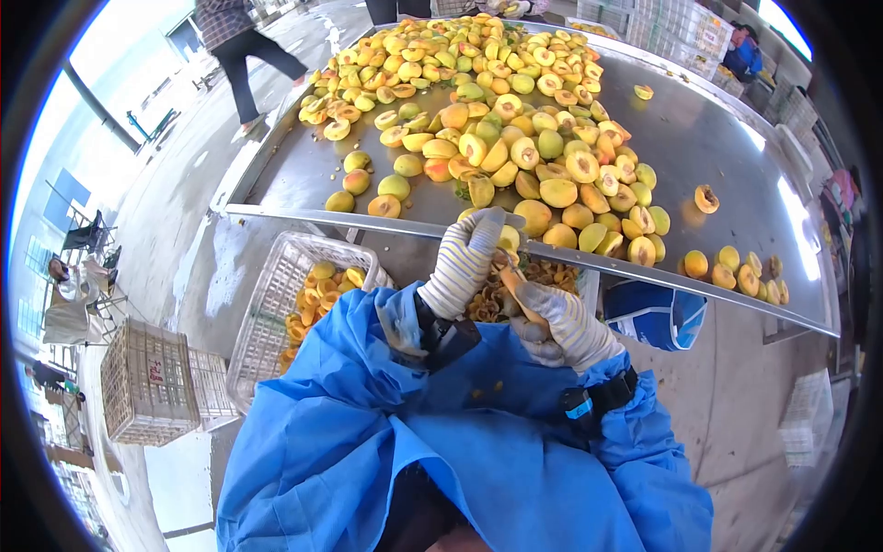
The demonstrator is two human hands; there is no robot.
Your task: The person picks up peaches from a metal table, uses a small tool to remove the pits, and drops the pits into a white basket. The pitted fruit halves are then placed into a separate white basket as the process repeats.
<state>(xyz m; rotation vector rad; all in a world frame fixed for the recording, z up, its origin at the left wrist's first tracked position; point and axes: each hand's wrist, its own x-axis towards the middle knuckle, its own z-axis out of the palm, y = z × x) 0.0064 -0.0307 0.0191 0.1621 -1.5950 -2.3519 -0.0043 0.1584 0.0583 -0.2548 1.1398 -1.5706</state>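
My left hand (467,259), in a striped white glove, is closed on a yellow peach half (509,240) beyond the table's near edge. My gloved right hand (563,329) wraps round a small tool with a wooden handle (527,304). Its metal end meets the peach half, and the exact tip shape is hidden. Below both hands, brownish pits and scraps (492,294) lie in a container. A large pile of halved and whole peaches (478,120) covers much of the metal table (676,152) in front of me.
A white plastic crate (262,304) of peach pieces (317,299) stands at my left. Farther left are stacked crates (152,382). A blue bag (658,315) hangs under the table at right. A person (241,55) walks at the far left; others sit in the background.
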